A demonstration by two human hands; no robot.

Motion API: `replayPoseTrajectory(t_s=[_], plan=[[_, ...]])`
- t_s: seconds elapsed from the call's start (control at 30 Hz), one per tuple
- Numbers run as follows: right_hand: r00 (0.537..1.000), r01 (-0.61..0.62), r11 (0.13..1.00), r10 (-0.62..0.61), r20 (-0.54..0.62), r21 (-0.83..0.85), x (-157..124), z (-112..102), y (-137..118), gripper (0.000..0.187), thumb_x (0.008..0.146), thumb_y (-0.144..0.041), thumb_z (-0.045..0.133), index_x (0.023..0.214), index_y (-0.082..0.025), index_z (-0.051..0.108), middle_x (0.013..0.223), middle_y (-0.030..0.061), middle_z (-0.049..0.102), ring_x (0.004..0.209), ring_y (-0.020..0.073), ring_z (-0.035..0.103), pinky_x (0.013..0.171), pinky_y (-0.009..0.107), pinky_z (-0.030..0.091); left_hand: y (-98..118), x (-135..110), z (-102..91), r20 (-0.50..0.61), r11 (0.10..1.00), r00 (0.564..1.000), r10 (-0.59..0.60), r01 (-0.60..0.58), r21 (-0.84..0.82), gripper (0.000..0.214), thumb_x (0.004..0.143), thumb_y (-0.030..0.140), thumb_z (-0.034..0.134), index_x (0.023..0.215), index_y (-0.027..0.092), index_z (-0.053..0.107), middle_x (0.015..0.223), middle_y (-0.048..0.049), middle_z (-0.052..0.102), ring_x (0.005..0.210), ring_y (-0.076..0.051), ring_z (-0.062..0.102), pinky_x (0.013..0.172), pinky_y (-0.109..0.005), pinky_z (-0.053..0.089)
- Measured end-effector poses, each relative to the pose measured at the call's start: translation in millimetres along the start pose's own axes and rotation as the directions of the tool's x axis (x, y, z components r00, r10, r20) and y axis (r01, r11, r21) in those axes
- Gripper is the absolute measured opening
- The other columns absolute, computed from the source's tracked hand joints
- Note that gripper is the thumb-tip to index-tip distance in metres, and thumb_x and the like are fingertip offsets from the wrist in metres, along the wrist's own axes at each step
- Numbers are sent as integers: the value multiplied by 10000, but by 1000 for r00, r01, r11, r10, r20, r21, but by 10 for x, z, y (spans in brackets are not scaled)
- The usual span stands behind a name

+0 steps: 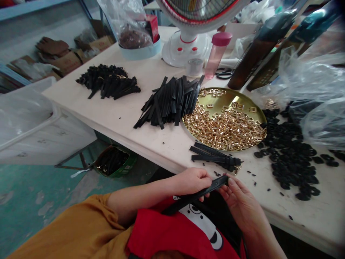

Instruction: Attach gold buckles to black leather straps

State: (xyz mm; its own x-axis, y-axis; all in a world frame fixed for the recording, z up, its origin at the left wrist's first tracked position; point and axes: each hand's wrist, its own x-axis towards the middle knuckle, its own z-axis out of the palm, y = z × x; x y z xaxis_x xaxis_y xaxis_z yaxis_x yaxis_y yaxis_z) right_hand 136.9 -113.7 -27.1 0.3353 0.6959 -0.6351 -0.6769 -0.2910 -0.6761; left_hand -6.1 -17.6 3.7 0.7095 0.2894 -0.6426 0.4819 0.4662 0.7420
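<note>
A black strap [188, 199] slants across my lap, just in front of the table edge. My left hand [192, 181] is closed around the middle of it. At its upper end, the thumb and fingers of my right hand [241, 199] pinch the tip. Whether a buckle sits in that tip is hidden by the fingers. Right beyond my hands lies a small bundle of black straps [212, 156], with gold buckles showing at its right end. Behind it stands a round gold tray [256, 102] heaped with small gold buckles [226, 126].
Loose black straps [172, 100] are piled left of the tray, and another strap pile [107, 81] lies farther left. Small black pieces [291, 154] spread over the right side. A fan [185, 46] and a pink bottle [217, 54] stand behind. A bin [114, 162] sits below.
</note>
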Motion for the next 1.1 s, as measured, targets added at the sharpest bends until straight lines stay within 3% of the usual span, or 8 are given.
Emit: replayPoseTrajectory(t_s=[0.17, 0.37, 0.5, 0.6, 0.7, 0.8, 0.97, 1.1], plan=[[1000, -13, 999, 13, 18, -36, -15, 18, -2, 290, 606, -289, 752, 863, -203, 650, 720, -14, 666, 599, 86, 600, 596, 174, 520, 25, 22, -2, 177, 981, 984, -27, 60, -184, 190, 821, 177, 318, 821, 131, 503, 564, 15, 575, 417, -69, 525, 409, -155, 380], [998, -25, 997, 30, 57, -77, -34, -4, 5, 298, 635, -329, 725, 893, -204, 641, 682, -5, 650, 595, 110, 592, 564, 207, 505, 54, 68, -39, 444, 815, 884, -143, 360, -454, 327, 855, 232, 265, 871, 114, 569, 694, -53, 633, 587, -105, 608, 502, -181, 448], [997, -33, 994, 40, 69, -100, -11, -54, 29, 302, 652, -326, 711, 918, -204, 637, 713, 1, 651, 601, 113, 584, 557, 219, 499, -15, 76, -56, 479, 750, 868, -133, 404, -523, 342, 856, 241, 270, 896, 98, 578, 780, -82, 628, 633, -115, 607, 504, -188, 451], [997, -35, 994, 42, 65, -106, -1, -66, 26, 293, 646, -317, 719, 907, -207, 644, 700, -11, 647, 612, 97, 582, 589, 196, 497, -57, 44, -67, 483, 757, 870, -96, 379, -532, 298, 861, 229, 303, 904, 100, 568, 660, -27, 557, 450, -53, 493, 405, -145, 357], [999, -17, 997, 19, 28, -80, -10, -44, -3, 285, 618, -297, 741, 873, -208, 653, 709, -19, 651, 597, 84, 581, 600, 186, 508, -45, 9, -71, 373, 842, 928, -19, 216, -495, 176, 847, 240, 398, 861, 124, 529, 551, 59, 414, 347, -11, 316, 352, -130, 219], [1000, -12, 1000, 11, -19, -19, -26, -6, -25, 275, 583, -286, 764, 824, -222, 650, 750, -28, 658, 575, 68, 578, 564, 164, 513, 0, -7, -49, 104, 966, 989, 106, -78, -248, 131, 827, 273, 454, 795, 146, 467, 574, 65, 442, 387, -20, 380, 387, -144, 255], [999, 18, 1000, -18, -26, -11, -38, 32, -13, 278, 593, -290, 756, 843, -232, 649, 723, -33, 649, 580, 76, 593, 555, 155, 519, 35, -44, 21, -91, 912, 952, 292, -248, 326, 131, 807, 271, 423, 781, 156, 481, 622, 36, 528, 480, -57, 467, 474, -180, 334], [998, 54, 997, -55, -24, -56, -42, 19, -6, 304, 608, -300, 747, 891, -237, 655, 733, -33, 651, 586, 68, 588, 581, 149, 514, 31, -98, 36, -150, 858, 924, 352, -255, 446, 151, 794, 267, 413, 771, 156, 513, 615, 23, 548, 541, -78, 487, 502, -180, 340]])
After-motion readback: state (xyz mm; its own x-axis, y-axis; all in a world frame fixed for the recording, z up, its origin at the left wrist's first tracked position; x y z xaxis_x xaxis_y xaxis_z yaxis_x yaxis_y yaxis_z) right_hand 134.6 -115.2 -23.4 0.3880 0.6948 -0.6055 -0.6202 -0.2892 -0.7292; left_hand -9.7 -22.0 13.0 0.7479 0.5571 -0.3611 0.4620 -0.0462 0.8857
